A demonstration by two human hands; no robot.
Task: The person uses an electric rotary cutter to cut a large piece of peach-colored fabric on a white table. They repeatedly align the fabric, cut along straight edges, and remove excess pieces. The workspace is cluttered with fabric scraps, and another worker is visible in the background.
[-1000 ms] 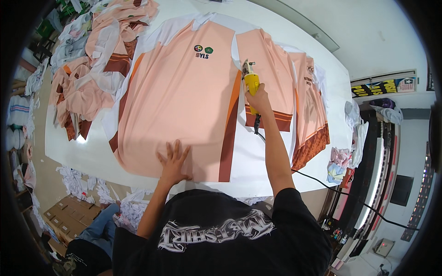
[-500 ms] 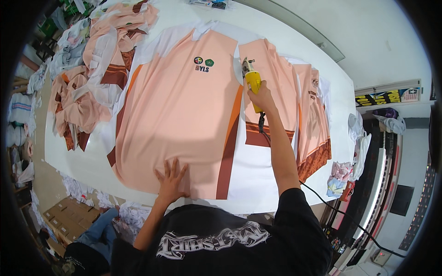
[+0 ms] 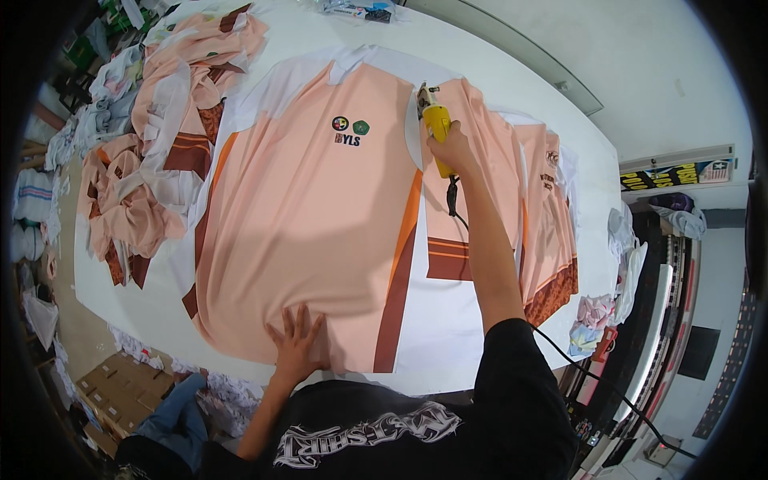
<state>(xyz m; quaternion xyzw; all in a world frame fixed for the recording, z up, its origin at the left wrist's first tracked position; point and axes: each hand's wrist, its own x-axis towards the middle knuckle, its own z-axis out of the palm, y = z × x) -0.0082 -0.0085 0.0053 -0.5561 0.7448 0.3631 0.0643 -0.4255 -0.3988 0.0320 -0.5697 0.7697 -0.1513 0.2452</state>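
Note:
My right hand point(image 3: 450, 150) is wrapped round a yellow electric fabric cutter point(image 3: 437, 122), whose metal head points away from me. The cutter's head is at the upper right edge of a large peach shirt panel point(image 3: 320, 200), where white fabric shows between it and a smaller peach panel point(image 3: 472, 192). Two small emblems mark the large panel's chest, and orange and maroon strips run down its sides. My left hand point(image 3: 294, 344) lies flat with fingers spread on the panel's lower part. A black cord trails from the cutter behind my right forearm.
The white table point(image 3: 112, 308) carries heaped peach and maroon cloth point(image 3: 136, 200) on the left and a third printed piece point(image 3: 548, 216) on the right. Cardboard boxes point(image 3: 120, 392) and a seated person's jeans point(image 3: 172, 416) are at lower left. A long machine point(image 3: 664, 320) stands at right.
The cutter and my right hand have moved farther up along the large panel's right edge. My left hand stays pressed on the fabric. The whole view has shifted slightly.

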